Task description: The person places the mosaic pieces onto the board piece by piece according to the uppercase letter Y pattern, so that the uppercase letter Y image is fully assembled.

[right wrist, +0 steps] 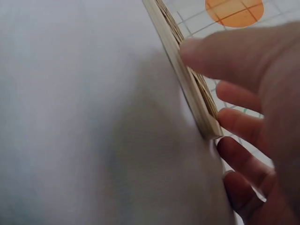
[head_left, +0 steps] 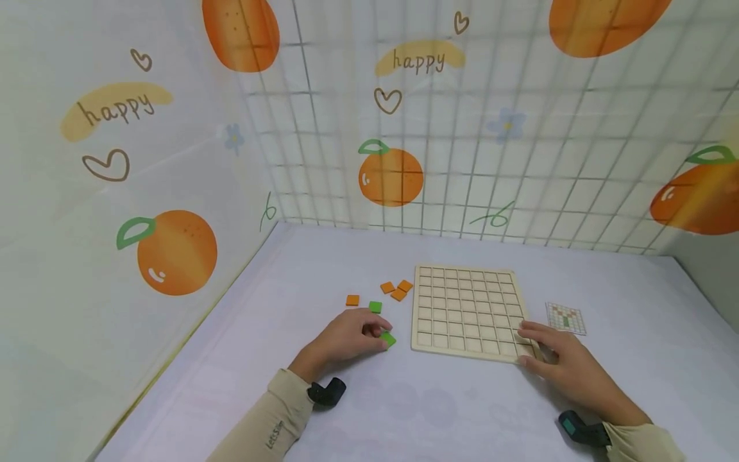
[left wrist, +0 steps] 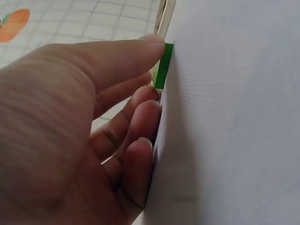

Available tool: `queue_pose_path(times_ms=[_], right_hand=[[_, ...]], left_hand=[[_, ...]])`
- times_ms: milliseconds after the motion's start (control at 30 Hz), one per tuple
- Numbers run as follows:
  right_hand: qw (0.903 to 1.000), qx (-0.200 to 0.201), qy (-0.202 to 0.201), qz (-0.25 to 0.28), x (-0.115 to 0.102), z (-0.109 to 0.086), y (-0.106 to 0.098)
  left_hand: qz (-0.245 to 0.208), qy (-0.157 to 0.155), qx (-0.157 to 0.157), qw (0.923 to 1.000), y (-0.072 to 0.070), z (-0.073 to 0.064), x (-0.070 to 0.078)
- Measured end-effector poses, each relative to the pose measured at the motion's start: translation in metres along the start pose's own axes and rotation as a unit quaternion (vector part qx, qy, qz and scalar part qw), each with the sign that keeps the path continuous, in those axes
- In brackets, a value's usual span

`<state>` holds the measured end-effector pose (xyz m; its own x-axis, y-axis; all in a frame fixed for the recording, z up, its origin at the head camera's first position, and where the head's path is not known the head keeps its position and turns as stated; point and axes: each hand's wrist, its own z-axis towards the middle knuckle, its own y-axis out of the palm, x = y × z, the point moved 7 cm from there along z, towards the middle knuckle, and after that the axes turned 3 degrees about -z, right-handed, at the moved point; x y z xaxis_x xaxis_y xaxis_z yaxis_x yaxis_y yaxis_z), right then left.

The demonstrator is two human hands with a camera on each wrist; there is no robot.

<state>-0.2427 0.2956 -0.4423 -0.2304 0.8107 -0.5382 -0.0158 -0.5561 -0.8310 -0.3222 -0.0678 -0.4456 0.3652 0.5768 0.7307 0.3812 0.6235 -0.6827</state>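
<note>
A small green square tile [head_left: 389,339] lies between the thumb and forefinger of my left hand [head_left: 349,337], which pinches it low at the tabletop. The left wrist view shows the thumb tip against the end of this green tile [left wrist: 163,66], with the other fingers bent beside it. My right hand [head_left: 562,359] rests at the near right corner of a pale wooden grid board [head_left: 462,311]. In the right wrist view the thumb touches the rim of the board [right wrist: 185,84], and the fingers lie loosely along its side.
Another green tile [head_left: 375,307] and an orange tile [head_left: 353,300] lie beyond my left hand. Several more orange tiles [head_left: 399,294] are grouped near the board's left edge. A small printed pattern card [head_left: 566,319] is right of the board. A fruit-printed curtain [head_left: 323,160] hangs behind the table.
</note>
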Motion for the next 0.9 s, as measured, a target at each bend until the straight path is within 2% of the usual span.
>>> queue_pose_path(times_ms=[233,433,900], right_hand=[[0.9986,0.014,-0.027,-0.043,-0.0008,-0.0002,-0.0023],[0.9977,0.025,-0.042,-0.046,-0.0031,0.0002,-0.0001],[0.9986,0.022,-0.021,-0.044,-0.0057,-0.0011,0.0001]], left_hand=[[0.041,0.014,-0.002,0.9991,0.0010,0.0008,0.0063],[0.090,0.017,-0.009,0.9958,0.0014,-0.0025,0.0072],[0.038,0.019,0.002,0.9991,0.0003,-0.0018,0.0044]])
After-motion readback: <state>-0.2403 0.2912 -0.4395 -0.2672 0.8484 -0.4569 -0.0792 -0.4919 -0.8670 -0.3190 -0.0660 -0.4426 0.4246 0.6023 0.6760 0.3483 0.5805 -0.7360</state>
